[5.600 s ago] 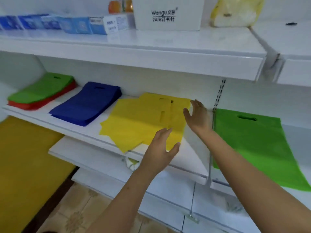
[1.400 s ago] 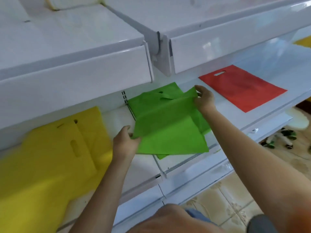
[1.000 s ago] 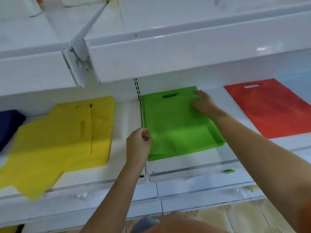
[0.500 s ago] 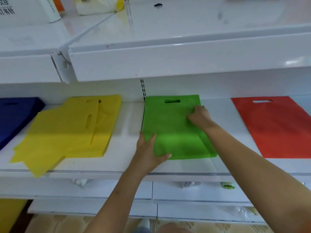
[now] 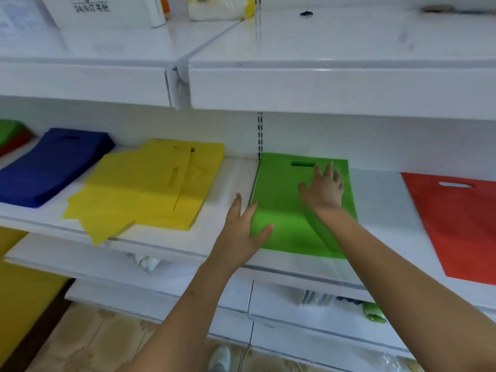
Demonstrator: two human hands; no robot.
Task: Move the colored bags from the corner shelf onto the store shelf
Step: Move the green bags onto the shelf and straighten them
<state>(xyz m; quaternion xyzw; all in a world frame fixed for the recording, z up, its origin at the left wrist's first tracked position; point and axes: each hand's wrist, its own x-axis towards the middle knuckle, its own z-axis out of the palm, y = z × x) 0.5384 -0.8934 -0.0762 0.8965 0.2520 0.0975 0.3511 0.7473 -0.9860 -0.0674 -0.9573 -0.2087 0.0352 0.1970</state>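
A green bag lies flat on the white store shelf, handle slot toward the back. My left hand rests with straight fingers on the bag's near left corner. My right hand lies flat on its upper right part, fingers spread. A red bag lies flat further right on the same shelf. On the corner shelf to the left sit a loose pile of yellow bags, a stack of blue bags, and green and red bags at the far left edge.
An upper shelf overhangs the bags, carrying a white box and a yellow packet. Lower white shelves hold small items. Tiled floor lies below, with a yellow surface at the left.
The green bag was lifted, laid flat and squared up on the store shelf. Since half a second ago my right hand has slid up toward the handle slot and flattened.
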